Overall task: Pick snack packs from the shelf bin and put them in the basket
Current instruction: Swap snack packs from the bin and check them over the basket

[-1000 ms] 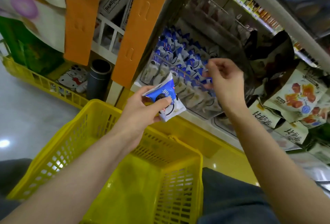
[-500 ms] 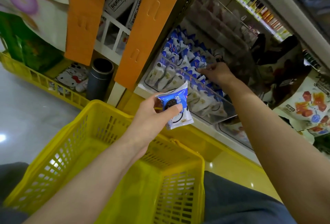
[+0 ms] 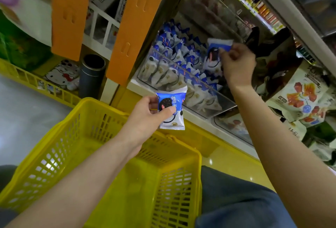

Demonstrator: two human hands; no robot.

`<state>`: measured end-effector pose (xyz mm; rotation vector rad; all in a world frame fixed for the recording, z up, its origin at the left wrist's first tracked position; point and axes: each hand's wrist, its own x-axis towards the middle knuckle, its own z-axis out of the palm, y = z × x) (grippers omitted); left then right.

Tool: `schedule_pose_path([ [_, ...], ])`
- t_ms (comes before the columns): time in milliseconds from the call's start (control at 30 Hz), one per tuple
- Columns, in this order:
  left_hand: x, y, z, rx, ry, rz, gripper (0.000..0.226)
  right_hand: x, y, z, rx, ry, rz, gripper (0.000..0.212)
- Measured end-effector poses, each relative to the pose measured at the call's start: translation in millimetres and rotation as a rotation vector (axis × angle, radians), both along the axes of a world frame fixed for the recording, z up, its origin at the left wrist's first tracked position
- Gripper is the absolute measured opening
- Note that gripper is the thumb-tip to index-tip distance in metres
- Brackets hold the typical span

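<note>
The left hand (image 3: 145,116) holds a snack pack (image 3: 171,108) tight between the thumb and the fingers. The pack is blue and white with a dark round cookie on it. It stands nearly upright, up in the air above the far edge of the yellow basket (image 3: 60,147), not inside it.

The right hand (image 3: 237,64) pinches a second snack pack (image 3: 216,51) by its top right corner. This pack hangs down over the right part of the shelf bin (image 3: 192,80). I cannot tell if its bottom end touches the packs under it.

The shelf bin is a clear box on the shelf, far from the basket. It is full of many more blue and white packs, packed close together.

The basket sits near the person, low in the middle. No packs can be seen inside it, though the left arm hides part of its floor.

To the right of the bin are big snack bags (image 3: 301,96) with red and orange pictures. To the left of the bin is an orange post (image 3: 131,27), and beside that a dark tube (image 3: 91,76).
</note>
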<state>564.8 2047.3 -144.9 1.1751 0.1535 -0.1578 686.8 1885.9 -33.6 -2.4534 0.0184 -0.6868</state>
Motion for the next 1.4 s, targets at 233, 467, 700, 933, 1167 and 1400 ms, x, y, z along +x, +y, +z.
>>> schedule_pose_path([
  [233,-20.8,-16.5,-4.8,-0.041,0.033,-0.087,0.008,-110.1,0.6,-1.4,0.292,-0.133,0.202,0.018],
  [467,-46.1,-22.0,-14.3,-0.212,0.101,-0.135,0.022,-174.6,-16.0,-60.9,0.456,0.163,0.131,0.013],
  [700,-60.2,-26.2,-23.1,-0.128,0.100,-0.218,0.029,-194.8,-4.3,-98.7,0.791,0.547,0.107,0.020],
  [933,-61.7,-20.8,-25.5,-0.198,0.132,-0.345,0.035,-194.1,3.8,-100.3,0.756,0.606,0.223,0.020],
  [1167,-59.7,-18.8,-26.0,0.047,0.106,-0.362,0.045,-188.3,5.7,-91.4,0.643,0.859,0.224,0.030],
  [1400,-52.7,-16.4,-21.6,0.025,0.056,-0.303,0.054,-180.7,10.1,-74.6,0.563,0.631,0.209,0.022],
])
